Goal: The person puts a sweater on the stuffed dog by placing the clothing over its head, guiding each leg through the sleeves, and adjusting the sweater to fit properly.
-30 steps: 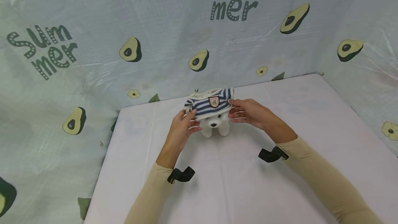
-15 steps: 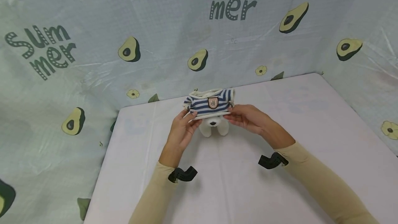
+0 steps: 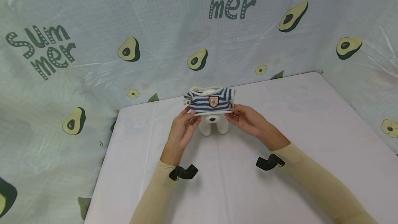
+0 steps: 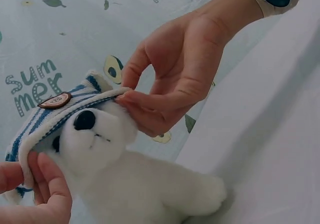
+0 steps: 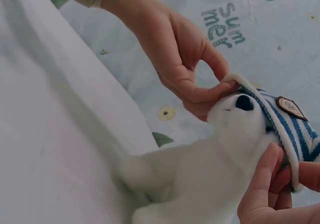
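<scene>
A white plush dog [image 3: 205,127] sits on the table, its dark nose and mouth showing in both wrist views. Over the top of its head lies a small blue-and-white striped sweater [image 3: 202,105] with a shield-shaped badge. My left hand [image 3: 180,130] pinches the sweater's white hem at the left side, and my right hand [image 3: 250,122] pinches the hem at the right. In the left wrist view the hem [image 4: 65,116] crosses the head just above the nose. Most of the dog's eyes and the back of its head are hidden under the knit.
A white-covered table [image 3: 217,182] stretches out in front of the toy. Behind and beside it hangs a pale cloth [image 3: 161,27] printed with avocados, flowers and lettering. Each wrist wears a black mount [image 3: 186,172].
The sweater has come down over the dog's head, covering the eyes that showed one second ago. Its neck opening now stands up more. My right hand has lowered slightly.
</scene>
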